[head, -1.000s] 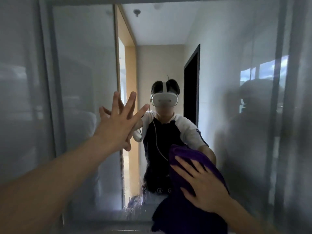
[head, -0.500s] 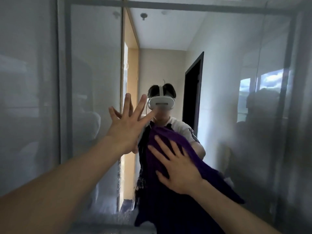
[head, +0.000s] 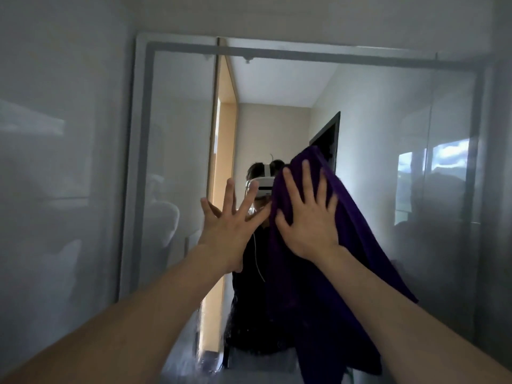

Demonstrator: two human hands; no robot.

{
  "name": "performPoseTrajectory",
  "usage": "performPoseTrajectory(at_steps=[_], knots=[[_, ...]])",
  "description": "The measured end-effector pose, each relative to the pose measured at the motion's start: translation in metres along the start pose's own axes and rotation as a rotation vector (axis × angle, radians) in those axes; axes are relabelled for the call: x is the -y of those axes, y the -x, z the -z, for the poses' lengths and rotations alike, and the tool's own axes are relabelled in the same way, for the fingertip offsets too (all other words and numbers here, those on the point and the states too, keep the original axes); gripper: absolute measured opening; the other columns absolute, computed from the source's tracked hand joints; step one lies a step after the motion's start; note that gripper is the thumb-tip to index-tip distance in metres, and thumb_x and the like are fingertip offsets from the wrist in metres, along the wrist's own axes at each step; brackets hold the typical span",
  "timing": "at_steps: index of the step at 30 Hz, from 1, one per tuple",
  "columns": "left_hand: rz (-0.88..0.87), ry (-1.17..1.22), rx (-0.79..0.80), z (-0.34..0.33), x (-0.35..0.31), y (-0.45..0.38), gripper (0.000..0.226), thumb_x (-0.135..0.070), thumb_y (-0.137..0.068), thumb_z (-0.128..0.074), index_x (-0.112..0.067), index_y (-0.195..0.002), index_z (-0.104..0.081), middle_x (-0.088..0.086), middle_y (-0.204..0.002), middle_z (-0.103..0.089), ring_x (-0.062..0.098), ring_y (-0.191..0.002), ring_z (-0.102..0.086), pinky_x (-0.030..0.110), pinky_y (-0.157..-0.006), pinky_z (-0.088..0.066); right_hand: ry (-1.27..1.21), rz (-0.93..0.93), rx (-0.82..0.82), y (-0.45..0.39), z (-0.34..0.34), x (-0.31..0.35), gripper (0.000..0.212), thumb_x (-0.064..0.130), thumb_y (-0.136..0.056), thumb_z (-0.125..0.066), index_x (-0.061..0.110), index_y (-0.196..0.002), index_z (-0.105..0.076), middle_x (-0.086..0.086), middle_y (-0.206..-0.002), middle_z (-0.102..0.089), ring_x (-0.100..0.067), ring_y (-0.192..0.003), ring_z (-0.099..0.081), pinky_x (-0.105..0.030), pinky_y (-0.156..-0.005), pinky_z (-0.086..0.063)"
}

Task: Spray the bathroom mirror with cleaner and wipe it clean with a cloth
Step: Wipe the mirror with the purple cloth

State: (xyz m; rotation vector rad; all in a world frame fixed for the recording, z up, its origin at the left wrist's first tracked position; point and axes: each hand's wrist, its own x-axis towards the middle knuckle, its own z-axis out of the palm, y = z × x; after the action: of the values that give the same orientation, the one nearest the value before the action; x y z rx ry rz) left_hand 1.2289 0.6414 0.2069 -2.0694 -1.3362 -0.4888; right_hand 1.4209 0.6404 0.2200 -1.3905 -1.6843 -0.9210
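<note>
While the right hand (head: 310,223) pressed the purple cloth (head: 327,273) flat against the mirror (head: 374,139), I logged the wiping step as under way. That hand lay spread wide, fingers (head: 306,176) fanned over the upper part of the cloth and pinning it to the glass rather than gripping it; most of the cloth hung loose below the palm, trailing down toward the bottom edge of the view. The left hand (head: 230,225) was also spread wide and held nothing, fingertips on or very close to the glass just beside the cloth; I could not tell whether it bore any weight. No spray bottle was in view. Near the lower edge of the mirror I noted a wet, streaky patch (head: 194,364), which I judged to be cleaner not yet wiped. My judgement on doing this step well: keep the palm flat so pressure spreads across the cloth, work in overlapping passes from the top down so drips get caught, and gather the hanging part of the cloth so it does not drag moisture back over cleaned glass. The bare left hand risked leaving fingerprints, so I would lift it off the glass or brace it on the frame (head: 144,134) instead. Large hazy areas at left and right looked unwiped, so I estimated the task roughly midway at best.
</note>
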Motion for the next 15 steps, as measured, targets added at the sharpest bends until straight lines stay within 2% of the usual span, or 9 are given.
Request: performPoseTrajectory(at_steps=[2, 4, 6, 8, 11, 15], knots=[[-0.013, 0.026, -0.025, 0.0, 0.009, 0.006, 0.156, -0.049, -0.064, -0.092, -0.042, -0.144, 0.042, 0.001, -0.155, 0.052, 0.047, -0.145, 0.039, 0.083, -0.11, -0.013, 0.03, 0.177, 0.085, 0.021, -0.005, -0.006, 0.087, 0.058, -0.093, -0.04, 0.038, -0.162, 0.008, 0.004, -0.171, 0.017, -0.035, -0.157, 0.002, -0.064, -0.121, -0.013], [0.079, 0.038, -0.064, 0.0, 0.028, 0.015, 0.159, -0.058, -0.06, -0.092, -0.039, -0.15, 0.038, 0.001, -0.156, 0.051, 0.047, -0.149, 0.031, 0.079, -0.115, -0.017, 0.069, 0.361, 0.197, 0.04, -0.004, -0.027, 0.09, 0.061, -0.09, -0.045, 0.04, -0.162, 0.004, 0.008, -0.172, 0.014, -0.03, -0.156, -0.002, -0.063, -0.119, -0.027], [0.2, 0.062, -0.072, 0.003, 0.055, 0.023, 0.164, -0.071, -0.053, -0.089, -0.041, -0.148, 0.042, 0.002, -0.153, 0.055, 0.05, -0.147, 0.031, 0.078, -0.115, -0.012, 0.123, 0.512, 0.253, 0.041, 0.004, -0.053, 0.092, 0.062, -0.087, -0.05, 0.04, -0.163, -0.002, 0.01, -0.172, 0.007, -0.025, -0.155, -0.008, -0.056, -0.117, -0.031], [0.262, 0.053, -0.044, 0.005, 0.081, 0.028, 0.164, -0.077, -0.052, -0.085, -0.042, -0.142, 0.047, 0.004, -0.151, 0.057, 0.051, -0.146, 0.033, 0.077, -0.116, -0.009, 0.152, 0.577, 0.283, 0.03, 0.015, -0.069, 0.094, 0.063, -0.085, -0.053, 0.041, -0.163, -0.004, 0.012, -0.172, 0.004, -0.025, -0.156, -0.015, -0.051, -0.118, -0.029], [0.328, 0.096, -0.007, 0.0, 0.104, 0.031, 0.165, -0.074, -0.055, -0.086, -0.039, -0.14, 0.051, 0.008, -0.156, 0.051, 0.05, -0.146, 0.033, 0.075, -0.119, -0.013, 0.15, 0.478, 0.209, 0.005, 0.025, -0.064, 0.097, 0.062, -0.082, -0.054, 0.042, -0.162, -0.003, 0.014, -0.172, 0.006, -0.026, -0.156, -0.01, -0.051, -0.117, -0.026], [0.309, 0.168, 0.003, -0.007, 0.108, 0.029, 0.164, -0.071, -0.056, -0.087, -0.042, -0.138, 0.052, 0.006, -0.154, 0.054, 0.048, -0.143, 0.038, 0.07, -0.12, -0.008, 0.07, 0.243, 0.074, -0.05, 0.024, -0.018, 0.092, 0.066, -0.085, -0.042, 0.046, -0.16, 0.007, 0.014, -0.171, 0.015, -0.032, -0.157, -0.002, -0.063, -0.12, -0.019]])
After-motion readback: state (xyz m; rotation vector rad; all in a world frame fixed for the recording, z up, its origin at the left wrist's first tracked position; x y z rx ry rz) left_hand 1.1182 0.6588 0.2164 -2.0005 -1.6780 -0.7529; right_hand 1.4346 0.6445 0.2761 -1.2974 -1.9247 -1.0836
